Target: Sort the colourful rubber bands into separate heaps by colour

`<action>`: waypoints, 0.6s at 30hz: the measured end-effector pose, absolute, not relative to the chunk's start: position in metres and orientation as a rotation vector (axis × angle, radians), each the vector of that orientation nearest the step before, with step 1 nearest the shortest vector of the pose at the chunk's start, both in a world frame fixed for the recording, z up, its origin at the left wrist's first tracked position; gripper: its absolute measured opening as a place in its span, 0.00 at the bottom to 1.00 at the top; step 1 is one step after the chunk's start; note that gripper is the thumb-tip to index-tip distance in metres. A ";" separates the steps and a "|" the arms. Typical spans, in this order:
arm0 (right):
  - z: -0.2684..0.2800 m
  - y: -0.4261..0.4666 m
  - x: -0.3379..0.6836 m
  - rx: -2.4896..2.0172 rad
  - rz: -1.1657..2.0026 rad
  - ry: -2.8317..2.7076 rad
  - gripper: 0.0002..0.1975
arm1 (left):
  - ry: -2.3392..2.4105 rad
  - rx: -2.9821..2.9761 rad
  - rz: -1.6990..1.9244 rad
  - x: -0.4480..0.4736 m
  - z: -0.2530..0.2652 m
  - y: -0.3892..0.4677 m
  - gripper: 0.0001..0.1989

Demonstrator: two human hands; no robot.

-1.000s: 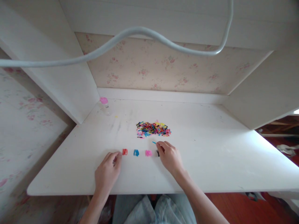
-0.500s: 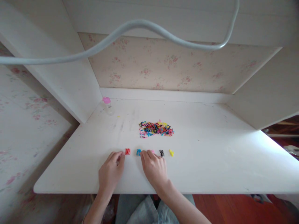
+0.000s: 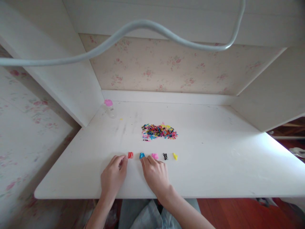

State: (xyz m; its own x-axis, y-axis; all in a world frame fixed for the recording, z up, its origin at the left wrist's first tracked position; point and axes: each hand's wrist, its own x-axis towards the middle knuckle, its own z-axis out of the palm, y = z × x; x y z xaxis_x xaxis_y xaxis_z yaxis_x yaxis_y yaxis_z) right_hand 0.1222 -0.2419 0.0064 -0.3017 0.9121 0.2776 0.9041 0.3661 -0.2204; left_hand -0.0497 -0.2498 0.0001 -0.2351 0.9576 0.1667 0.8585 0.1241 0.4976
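Observation:
A row of small rubber band bundles lies on the white desk: red rubber bands (image 3: 130, 155), blue rubber bands (image 3: 142, 155), pink rubber bands (image 3: 154, 156), black rubber bands (image 3: 165, 156) and yellow rubber bands (image 3: 175, 156). Just left of the red ones, my left hand (image 3: 114, 168) rests with thumb and fingertips pinched together; what is between them, if anything, is too small to tell. My right hand (image 3: 154, 170) is closed, its fingertips at the near edge of the blue bundle. Behind the row lies a mixed pile of coloured rubber bands (image 3: 159, 131).
A clear bottle with a pink lid (image 3: 108, 103) stands at the back left of the white desk (image 3: 214, 159). A pale cable (image 3: 143, 24) hangs across the top of the view. Side panels (image 3: 78, 95) and a papered back wall (image 3: 147, 73) bound the desk.
My right hand has shifted slightly left and toward me, uncovering more of the pink rubber bands. The blue bundle looks more compact. My left hand has stayed in place.

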 end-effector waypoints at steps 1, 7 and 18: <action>0.007 -0.243 0.124 -1.576 0.037 -2.277 0.12 | 2.197 1.806 0.755 -0.050 0.001 -0.250 0.14; 0.016 -0.256 0.155 -1.614 0.162 -2.144 0.16 | 2.202 1.797 0.770 -0.049 0.001 -0.250 0.14; 0.000 -0.227 0.283 -1.989 0.398 -1.478 0.27 | 2.155 1.909 0.821 -0.049 -0.003 -0.245 0.15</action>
State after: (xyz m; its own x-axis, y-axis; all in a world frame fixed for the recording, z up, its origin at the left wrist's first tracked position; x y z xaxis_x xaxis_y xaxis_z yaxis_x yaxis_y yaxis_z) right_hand 0.2833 -0.2268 0.0000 0.3282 0.9369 0.1206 0.7496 -0.1806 -0.6367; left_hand -0.0493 -0.2454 -0.0034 -0.1808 0.9533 0.2419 0.8725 0.0419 0.4868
